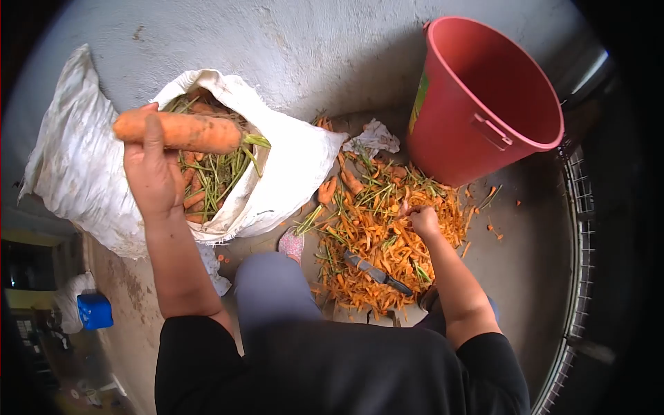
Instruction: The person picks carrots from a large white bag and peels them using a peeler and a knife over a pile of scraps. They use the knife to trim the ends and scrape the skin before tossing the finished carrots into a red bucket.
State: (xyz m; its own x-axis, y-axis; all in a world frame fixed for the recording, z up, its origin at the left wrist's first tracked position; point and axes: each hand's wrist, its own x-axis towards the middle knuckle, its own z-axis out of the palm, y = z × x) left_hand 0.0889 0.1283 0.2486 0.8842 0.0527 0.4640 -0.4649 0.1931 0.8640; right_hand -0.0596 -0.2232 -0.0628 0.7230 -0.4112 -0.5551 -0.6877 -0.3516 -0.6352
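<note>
My left hand (153,169) is wrapped round a large carrot (190,131), raised above the mouth of a white woven sack (287,149). The carrot lies crosswise, with dirt marks on its skin and short green stalks at its right end. Inside the sack are more carrots (196,188) and loose green stalks (225,176). Over a pile of orange carrot peelings (366,228) is my right hand (423,220), its fingers closed; what they hold, if anything, is too small to make out. A knife (377,272) with a dark handle rests on the peelings.
A tall red bucket (453,131) stands behind the pile, against the wall. Broken carrots (349,176) and white scraps (373,138) lie by the sack. A wire mesh edge (581,242) curves along the right; a blue container (95,311) is at far left.
</note>
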